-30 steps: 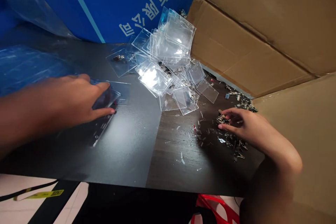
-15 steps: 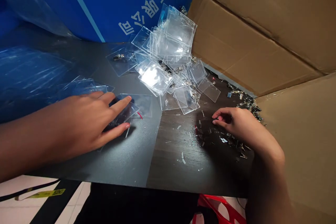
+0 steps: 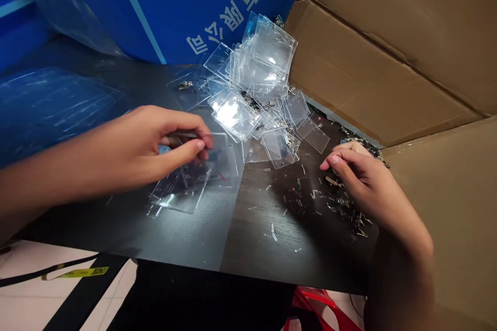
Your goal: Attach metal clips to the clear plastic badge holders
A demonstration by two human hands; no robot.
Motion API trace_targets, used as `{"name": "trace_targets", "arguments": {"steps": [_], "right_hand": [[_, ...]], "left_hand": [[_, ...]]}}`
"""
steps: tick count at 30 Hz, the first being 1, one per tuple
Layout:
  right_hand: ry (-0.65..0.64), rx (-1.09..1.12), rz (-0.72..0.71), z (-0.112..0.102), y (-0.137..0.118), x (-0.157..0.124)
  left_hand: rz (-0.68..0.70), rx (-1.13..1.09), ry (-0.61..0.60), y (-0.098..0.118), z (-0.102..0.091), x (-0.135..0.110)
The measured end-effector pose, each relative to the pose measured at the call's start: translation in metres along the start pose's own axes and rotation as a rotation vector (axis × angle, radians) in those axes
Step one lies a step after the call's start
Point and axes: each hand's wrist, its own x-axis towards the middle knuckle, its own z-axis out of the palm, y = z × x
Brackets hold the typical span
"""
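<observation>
My left hand (image 3: 171, 139) is closed in a pinch, thumb against curled fingers, over clear plastic badge holders. A blurred clear badge holder (image 3: 198, 171) appears to hang from its fingertips, though its held edge is hidden. More clear holders (image 3: 180, 194) lie flat on the table below. My right hand (image 3: 355, 168) is closed, thumb and forefinger pressed together, above scattered small hardware. A metal clip (image 3: 334, 182) shows just under the thumb and seems to be in its grip. Loose metal clips (image 3: 361, 225) lie beneath and beside that hand.
A heap of clear badge holders (image 3: 264, 62), some with clips, lies against a blue panel (image 3: 155, 5) with white characters. Cardboard (image 3: 380, 57) walls the right side. Plastic film (image 3: 54, 101) covers the left. Small clear scraps (image 3: 273, 231) dot the dark table (image 3: 186, 238).
My left hand has gone from spread fingers on the holders to a raised pinch, uncovering more of the pile. My right hand has turned slightly, and a clip shows under it. The view has shifted slightly.
</observation>
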Motion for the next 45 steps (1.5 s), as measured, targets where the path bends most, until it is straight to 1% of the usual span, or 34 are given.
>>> {"name": "trace_targets", "arguments": {"steps": [2, 3, 5, 6, 9, 11, 13, 16, 18, 22, 25, 27, 29, 30, 32, 34, 36, 38, 41, 43, 45], "right_hand": [[-0.007, 0.188, -0.047, 0.016, -0.015, -0.002], [-0.049, 0.304, -0.045, 0.025, -0.023, -0.005], [-0.151, 0.512, 0.0, 0.044, -0.039, -0.011], [-0.193, 0.579, 0.027, 0.052, -0.046, -0.015], [-0.291, 0.652, 0.096, 0.073, -0.063, -0.022], [-0.343, 0.68, 0.116, 0.083, -0.07, -0.022], [-0.332, 0.735, 0.132, 0.091, -0.076, -0.019], [-0.243, 0.83, 0.19, 0.1, -0.08, -0.012], [-0.197, 0.884, 0.22, 0.105, -0.081, -0.008], [-0.186, 0.979, 0.206, 0.111, -0.083, -0.005], [-0.159, 1.006, 0.156, 0.114, -0.087, -0.007], [-0.123, 1.015, 0.114, 0.117, -0.09, -0.01], [-0.062, 0.982, 0.058, 0.119, -0.09, -0.016], [-0.014, 0.936, 0.005, 0.12, -0.089, -0.019], [0.099, 0.785, -0.148, 0.12, -0.086, -0.025], [0.201, 0.602, -0.341, 0.119, -0.082, -0.029], [0.262, 0.428, -0.506, 0.117, -0.078, -0.031], [0.309, 0.305, -0.611, 0.116, -0.074, -0.031], [0.342, 0.201, -0.687, 0.119, -0.068, -0.029], [0.307, 0.119, -0.701, 0.122, -0.063, -0.029], [0.271, 0.025, -0.69, 0.124, -0.06, -0.029]], "left_hand": [[0.019, -0.2, -0.086, 0.007, 0.015, 0.005], [0.021, -0.293, -0.107, 0.008, 0.024, 0.007], [0.023, -0.421, -0.083, 0.006, 0.041, 0.01], [0.029, -0.462, -0.059, 0.003, 0.048, 0.011], [0.041, -0.564, 0.001, -0.006, 0.063, 0.014], [0.041, -0.628, -0.005, -0.009, 0.067, 0.015], [0.047, -0.73, -0.049, -0.011, 0.069, 0.015], [0.047, -0.964, -0.125, -0.014, 0.068, 0.015], [0.047, -1.073, -0.157, -0.016, 0.066, 0.015], [0.088, -1.151, -0.202, -0.019, 0.063, 0.016], [0.132, -1.176, -0.233, -0.019, 0.064, 0.015], [0.125, -1.194, -0.261, -0.02, 0.066, 0.014], [0.072, -1.204, -0.301, -0.023, 0.067, 0.013], [0.04, -1.204, -0.321, -0.024, 0.068, 0.013], [-0.028, -1.2, -0.37, -0.027, 0.068, 0.011], [-0.085, -1.216, -0.444, -0.028, 0.069, 0.009], [-0.142, -1.261, -0.541, -0.027, 0.069, 0.007], [-0.186, -1.312, -0.63, -0.025, 0.069, 0.005], [-0.213, -1.37, -0.695, -0.022, 0.068, 0.003], [-0.218, -1.391, -0.713, -0.019, 0.066, 0.001], [-0.234, -1.414, -0.697, -0.017, 0.066, 0.0]]}}
